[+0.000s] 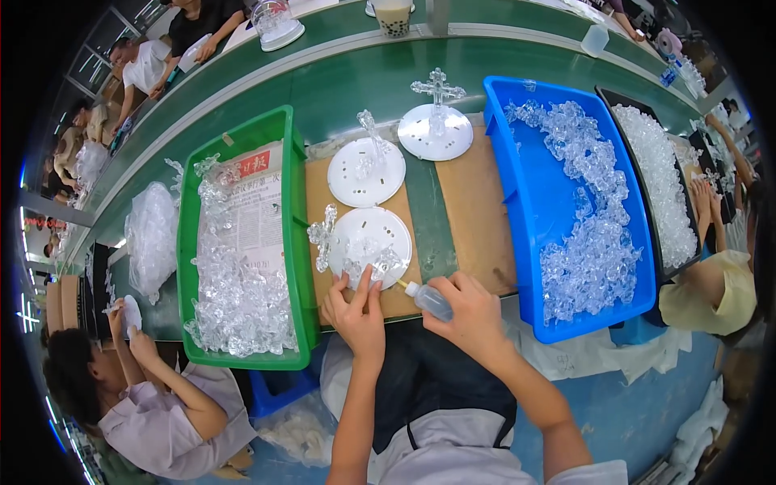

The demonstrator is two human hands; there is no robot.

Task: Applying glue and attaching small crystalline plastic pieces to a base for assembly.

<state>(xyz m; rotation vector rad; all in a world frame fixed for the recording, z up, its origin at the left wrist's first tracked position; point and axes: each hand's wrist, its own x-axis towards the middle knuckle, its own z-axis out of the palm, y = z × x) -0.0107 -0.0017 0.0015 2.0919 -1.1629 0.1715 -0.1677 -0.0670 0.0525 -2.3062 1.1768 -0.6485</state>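
Observation:
Low on the nearest round white base, my left hand has its fingertips at a clear plastic piece and seems to pinch it. My right hand is wrapped round a small translucent squeeze bottle. Its yellowish nozzle points left, close to the piece and the base's edge. A clear ornate cross lies at the base's left side. Behind it are a second white base with a clear upright part and a third base bearing a standing clear cross.
A green bin on the left holds clear parts over newspaper. On the right, a blue bin holds more, beside a black tray of small clear pieces. Brown cardboard covers part of the green bench. Other people sit left, right and across.

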